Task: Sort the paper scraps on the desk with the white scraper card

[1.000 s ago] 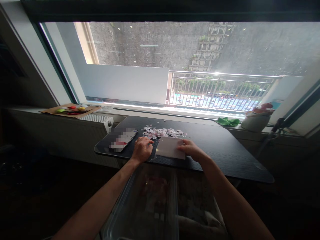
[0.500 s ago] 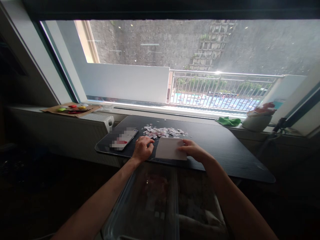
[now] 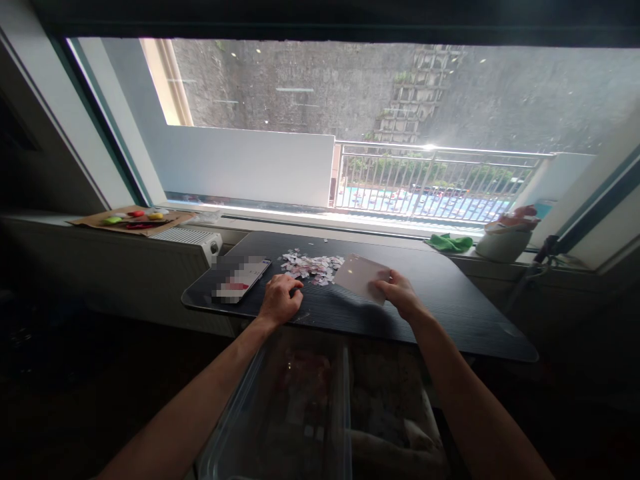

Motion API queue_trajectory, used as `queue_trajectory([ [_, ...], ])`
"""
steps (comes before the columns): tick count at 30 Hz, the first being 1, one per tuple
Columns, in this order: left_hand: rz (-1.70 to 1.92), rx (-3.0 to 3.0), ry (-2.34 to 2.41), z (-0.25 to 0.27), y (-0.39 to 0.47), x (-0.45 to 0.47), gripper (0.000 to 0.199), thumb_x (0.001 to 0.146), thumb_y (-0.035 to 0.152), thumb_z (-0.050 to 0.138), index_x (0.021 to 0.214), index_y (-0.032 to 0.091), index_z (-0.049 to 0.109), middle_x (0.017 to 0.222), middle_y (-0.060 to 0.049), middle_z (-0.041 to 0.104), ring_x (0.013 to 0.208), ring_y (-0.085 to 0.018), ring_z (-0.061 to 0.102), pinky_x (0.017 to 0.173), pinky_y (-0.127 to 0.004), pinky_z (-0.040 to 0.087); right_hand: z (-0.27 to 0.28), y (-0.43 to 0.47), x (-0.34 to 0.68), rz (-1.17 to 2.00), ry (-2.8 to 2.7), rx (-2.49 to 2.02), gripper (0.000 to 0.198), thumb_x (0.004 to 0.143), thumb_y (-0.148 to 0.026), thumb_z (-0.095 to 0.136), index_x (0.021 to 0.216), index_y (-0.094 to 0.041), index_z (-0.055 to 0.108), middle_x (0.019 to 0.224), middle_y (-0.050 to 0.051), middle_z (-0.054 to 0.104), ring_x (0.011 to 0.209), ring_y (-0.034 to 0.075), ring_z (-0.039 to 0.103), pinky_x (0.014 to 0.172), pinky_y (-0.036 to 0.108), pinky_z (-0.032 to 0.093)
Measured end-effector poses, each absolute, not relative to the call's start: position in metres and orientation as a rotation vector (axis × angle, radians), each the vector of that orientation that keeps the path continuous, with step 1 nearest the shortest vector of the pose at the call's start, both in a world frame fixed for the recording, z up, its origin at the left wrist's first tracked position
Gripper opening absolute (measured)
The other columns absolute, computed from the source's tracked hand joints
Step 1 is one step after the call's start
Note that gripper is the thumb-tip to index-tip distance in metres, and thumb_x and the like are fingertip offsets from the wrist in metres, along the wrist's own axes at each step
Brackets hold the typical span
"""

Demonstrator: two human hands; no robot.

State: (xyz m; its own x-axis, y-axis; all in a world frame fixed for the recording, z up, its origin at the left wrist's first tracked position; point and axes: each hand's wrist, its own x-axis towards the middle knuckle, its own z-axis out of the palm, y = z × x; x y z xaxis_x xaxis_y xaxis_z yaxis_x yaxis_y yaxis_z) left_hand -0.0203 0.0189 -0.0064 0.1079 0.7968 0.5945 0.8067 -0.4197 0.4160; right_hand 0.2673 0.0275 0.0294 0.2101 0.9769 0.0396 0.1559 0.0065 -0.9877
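My right hand (image 3: 400, 295) pinches the near right corner of a thin, pale, square sheet of paper (image 3: 361, 277). Tilted above the dark table (image 3: 450, 307), the sheet casts a shadow below. Its left corner is beside a heap of small white paper scraps (image 3: 310, 265), hiding the heap's right end. Just in front of the scraps, my left hand (image 3: 281, 298) rests on the table with its fingers curled in; whatever may be inside them is hidden. A phone (image 3: 245, 283), partly blurred out, lies left of that hand.
Below the table edge stands a clear plastic bin (image 3: 235, 407) with its contents dimly visible. A green cloth (image 3: 450, 243) and a pale pot (image 3: 504, 243) sit on the sill at right. Cardboard (image 3: 95, 222) with colourful items lies at left, near a radiator (image 3: 195, 248).
The sheet of paper has come up off the table in my right hand and turned at a slant, shifting right. My left hand stays almost where it was.
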Motion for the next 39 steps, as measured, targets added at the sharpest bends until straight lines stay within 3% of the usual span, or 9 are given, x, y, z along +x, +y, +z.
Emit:
queue_trajectory([
  [19, -1.225, -2.351, -1.685, -0.005, 0.017, -0.020, 0.019, 0.074, 0.019, 0.054, 0.082, 0.022, 0.071, 0.087, -0.005, 0.070, 0.097, -0.026, 0.060, 0.090, -0.042, 0.047, 0.055, 0.012, 0.244, 0.892, -1.330, -1.517, 0.025, 0.061, -0.009, 0.065, 0.083, -0.018, 0.060, 0.076, 0.003, 0.068, 0.063, 0.015, 0.063, 0.051, 0.023, 0.051],
  [39, -1.244, -2.362, -1.670, -0.006, 0.018, -0.021, 0.019, 0.073, 0.020, 0.054, 0.081, 0.023, 0.071, 0.089, -0.005, 0.071, 0.097, -0.025, 0.060, 0.093, -0.041, 0.047, 0.059, -0.012, 0.258, 0.981, -1.392, -1.458, 0.023, 0.060, -0.011, 0.066, 0.082, -0.017, 0.061, 0.073, 0.003, 0.070, 0.063, 0.017, 0.065, 0.055, 0.027, 0.053],
])
